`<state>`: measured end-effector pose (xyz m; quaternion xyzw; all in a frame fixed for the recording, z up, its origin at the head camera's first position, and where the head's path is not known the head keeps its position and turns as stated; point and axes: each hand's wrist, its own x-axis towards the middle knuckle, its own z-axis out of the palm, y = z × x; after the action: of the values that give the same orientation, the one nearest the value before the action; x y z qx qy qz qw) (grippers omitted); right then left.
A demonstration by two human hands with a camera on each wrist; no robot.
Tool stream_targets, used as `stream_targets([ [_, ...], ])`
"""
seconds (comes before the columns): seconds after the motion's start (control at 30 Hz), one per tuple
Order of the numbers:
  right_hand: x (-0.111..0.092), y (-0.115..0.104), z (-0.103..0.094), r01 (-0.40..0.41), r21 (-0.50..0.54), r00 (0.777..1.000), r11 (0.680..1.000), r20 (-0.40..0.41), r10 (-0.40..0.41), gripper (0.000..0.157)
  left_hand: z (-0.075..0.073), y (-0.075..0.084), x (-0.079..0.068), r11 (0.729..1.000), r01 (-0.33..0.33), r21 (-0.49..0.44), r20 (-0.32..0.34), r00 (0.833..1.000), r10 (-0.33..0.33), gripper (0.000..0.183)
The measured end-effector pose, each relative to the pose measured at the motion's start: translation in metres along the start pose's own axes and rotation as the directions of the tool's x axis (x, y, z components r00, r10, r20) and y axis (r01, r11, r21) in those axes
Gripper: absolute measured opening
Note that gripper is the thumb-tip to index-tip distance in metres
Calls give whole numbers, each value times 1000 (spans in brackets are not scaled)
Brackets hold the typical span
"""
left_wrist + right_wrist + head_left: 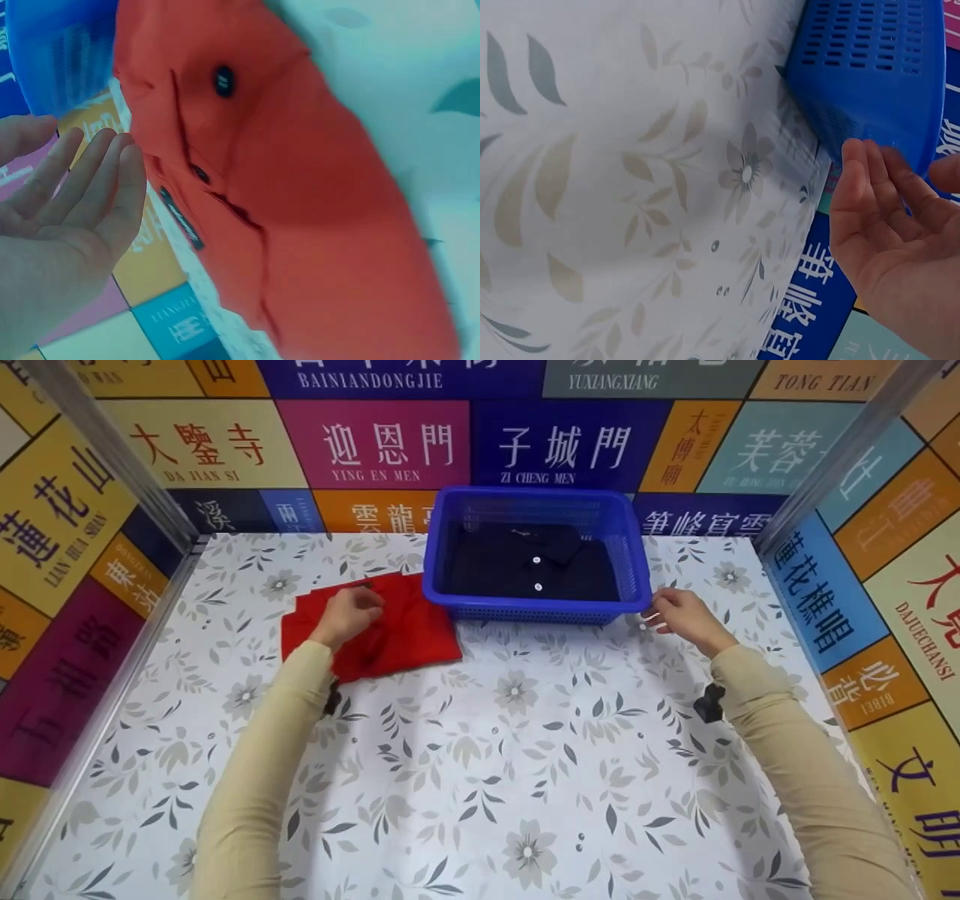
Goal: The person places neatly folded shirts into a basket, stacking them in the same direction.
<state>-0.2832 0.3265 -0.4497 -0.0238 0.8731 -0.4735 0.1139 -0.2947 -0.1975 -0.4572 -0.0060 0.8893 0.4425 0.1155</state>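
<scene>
A folded red shirt (416,634) with dark buttons and a small dark label lies left of the blue plastic basket (525,604). Above the shirt hovers my left hand (349,615), its fingers loosely bent and nothing between them; the left wrist view shows the red cloth (315,210) apart from the palm. My right hand (682,615) is at the basket's front right corner, with fingertips right by the blue wall (870,82) and the thumb spread away. Inside the basket lies a folded dark shirt (487,566) with white buttons.
A white tablecloth (517,780) with grey leaves and flowers covers the table. Panels of coloured signs (375,442) stand behind and along both sides, with metal posts (840,450) at the corners. The basket stands close to the back panel.
</scene>
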Motion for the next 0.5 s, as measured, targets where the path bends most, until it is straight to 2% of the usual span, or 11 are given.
stream_targets([
  [0.17,-1,2,9,18,38,1000,999,-26,-17,30,-16,-21,-10,994,73,-84,-25,997,-76,32],
  [0.37,-4,12,16,72,33,997,997,-23,-72,26,-43,-47,-28,986,49,-161,-119,991,-68,30],
  [0.5,-6,14,22,68,32,997,997,-26,-67,27,-61,-63,-41,981,63,-186,-169,981,-95,33],
])
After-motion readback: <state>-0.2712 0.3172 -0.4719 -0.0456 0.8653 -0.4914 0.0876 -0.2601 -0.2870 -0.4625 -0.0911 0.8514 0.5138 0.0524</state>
